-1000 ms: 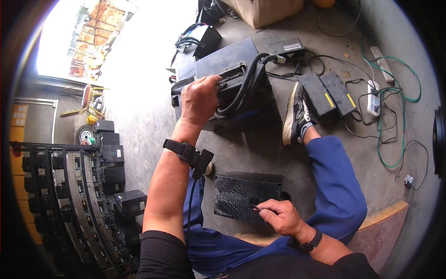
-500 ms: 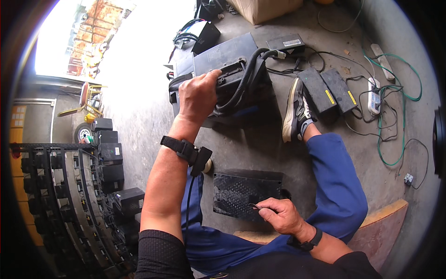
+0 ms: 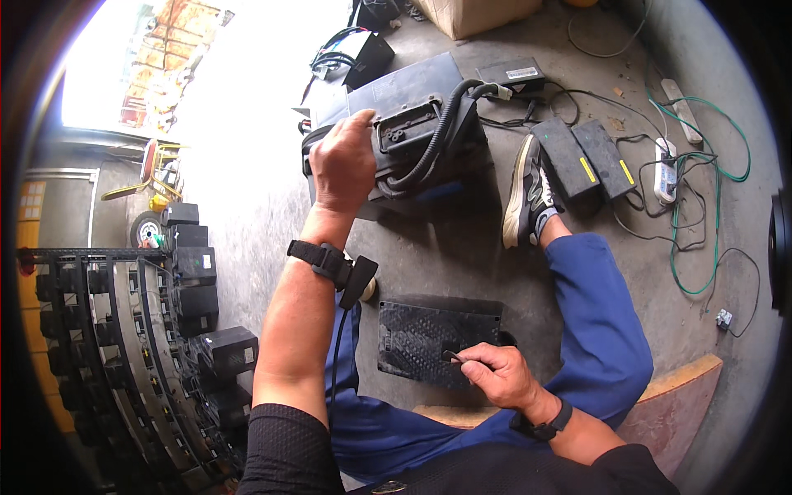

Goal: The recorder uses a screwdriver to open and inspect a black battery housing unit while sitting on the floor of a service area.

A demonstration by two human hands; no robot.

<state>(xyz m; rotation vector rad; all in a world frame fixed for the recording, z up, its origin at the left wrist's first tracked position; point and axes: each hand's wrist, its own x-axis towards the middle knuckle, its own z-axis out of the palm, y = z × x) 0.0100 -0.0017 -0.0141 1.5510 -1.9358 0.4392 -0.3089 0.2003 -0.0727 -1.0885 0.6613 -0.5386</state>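
A large black box, seemingly a battery case (image 3: 412, 76), stands on the floor ahead of me. Its side has a recessed panel with screws, and a thick corrugated black cable (image 3: 436, 148) loops from it. My left hand (image 3: 342, 165) is closed at the box's near left edge, thumb side up, beside the recess; what its curled fingers grip is hidden. Lower down, my right hand (image 3: 499, 375) pinches a small, thin dark piece (image 3: 450, 356), too small to name. Under that hand, between my legs, lies a black textured box (image 3: 421, 334).
Two black boxes with yellow labels (image 3: 569, 161) lie right of my shoe (image 3: 521, 198). Cables tangle around a white power strip (image 3: 665, 173). A smaller black box with wires (image 3: 363, 58) stands behind the case. Black units stack beside a rack (image 3: 107, 257) at left. A cardboard box (image 3: 474, 15) sits far back.
My left hand has slid slightly left and drawn away from the recess, uncovering more of it. My right hand keeps its pinch, shifted only slightly.
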